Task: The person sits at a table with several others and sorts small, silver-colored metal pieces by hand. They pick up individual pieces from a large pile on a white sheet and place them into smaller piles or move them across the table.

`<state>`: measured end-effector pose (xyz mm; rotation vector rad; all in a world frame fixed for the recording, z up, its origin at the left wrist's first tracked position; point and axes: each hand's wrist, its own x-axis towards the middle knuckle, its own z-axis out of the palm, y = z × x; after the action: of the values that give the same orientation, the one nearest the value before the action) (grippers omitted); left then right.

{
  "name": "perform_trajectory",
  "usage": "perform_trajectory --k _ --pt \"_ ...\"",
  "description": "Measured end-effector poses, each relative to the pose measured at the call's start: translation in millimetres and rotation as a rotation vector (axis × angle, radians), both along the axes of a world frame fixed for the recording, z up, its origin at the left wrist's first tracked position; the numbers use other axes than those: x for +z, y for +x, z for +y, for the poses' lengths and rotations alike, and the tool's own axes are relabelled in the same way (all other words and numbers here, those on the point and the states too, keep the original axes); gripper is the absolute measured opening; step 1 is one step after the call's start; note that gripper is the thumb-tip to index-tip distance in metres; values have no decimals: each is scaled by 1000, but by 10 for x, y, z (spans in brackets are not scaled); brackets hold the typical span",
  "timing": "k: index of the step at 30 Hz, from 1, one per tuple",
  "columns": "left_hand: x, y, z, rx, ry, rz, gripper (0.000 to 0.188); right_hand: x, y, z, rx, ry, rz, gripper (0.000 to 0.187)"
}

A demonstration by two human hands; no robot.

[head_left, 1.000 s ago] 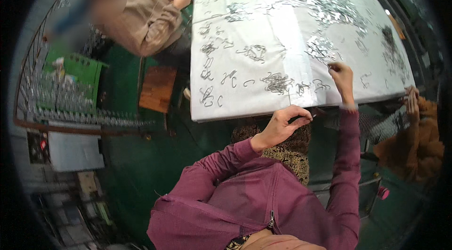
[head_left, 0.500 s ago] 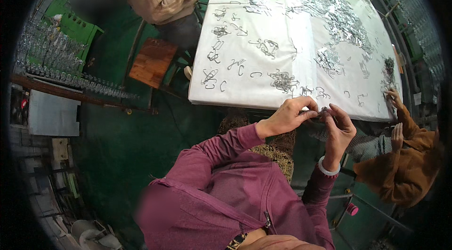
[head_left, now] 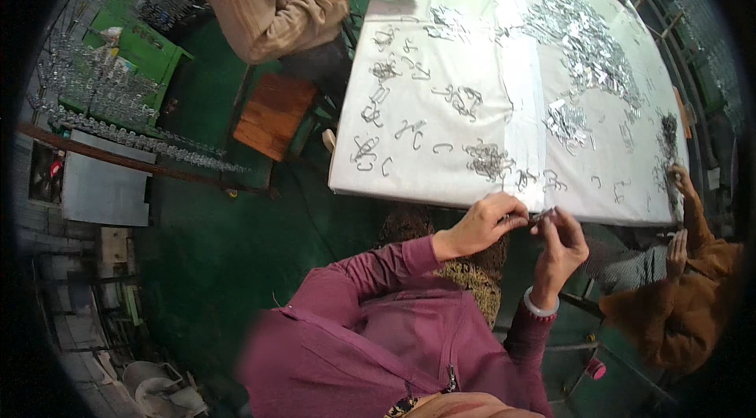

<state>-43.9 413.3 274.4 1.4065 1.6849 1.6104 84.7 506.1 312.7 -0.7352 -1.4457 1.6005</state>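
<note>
Just off the near edge of the white-covered table point(head_left: 441, 178), my left hand point(head_left: 490, 221) and my right hand point(head_left: 562, 243) meet fingertip to fingertip. A small dark piece point(head_left: 541, 218), too small to make out, sits between them. My right thumb and fingers pinch around it. The left thumb and forefinger are pressed together at its other side; what they grip is hidden. On the table just beyond my hands lies a tangled pile of dark, C-shaped wire hooks point(head_left: 487, 159), with smaller clusters beside it.
Flat silvery metal pieces point(head_left: 587, 32) cover the table's far middle. A person in tan point(head_left: 268, 4) works at the left, near a wooden stool point(head_left: 273, 115). Another in brown point(head_left: 677, 300) reaches to the right edge. Clear hanging pieces point(head_left: 94, 95) line the left.
The whole view has shifted, so the table sits lower and further right. My fingers stay together on the small piece. The person in tan has parted their hands and reached one over the table.
</note>
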Motion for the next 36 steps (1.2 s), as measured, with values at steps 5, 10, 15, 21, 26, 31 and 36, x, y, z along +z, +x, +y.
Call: perform_trajectory --k 5,10,15,21,26,31,36 --pt "-13 -607 161 185 89 117 37 -8 21 -5 21 -20 53 19" --pt "-452 -2162 399 555 -130 568 9 38 67 -34 66 -38 84 18" --pt "-908 -2485 451 414 -494 836 7 51 124 -31 26 -23 99 16" --pt "-863 -2255 366 556 -438 873 5 75 176 -44 14 -34 83 15" --pt "-674 -2295 345 656 -303 578 6 123 242 -98 23 -2 56 15" --pt "-302 -1857 424 342 -71 45 14 124 254 -202 57 4 50 16" --pt "617 -471 45 -174 38 -252 14 140 241 -329 -55 -23 10 15"
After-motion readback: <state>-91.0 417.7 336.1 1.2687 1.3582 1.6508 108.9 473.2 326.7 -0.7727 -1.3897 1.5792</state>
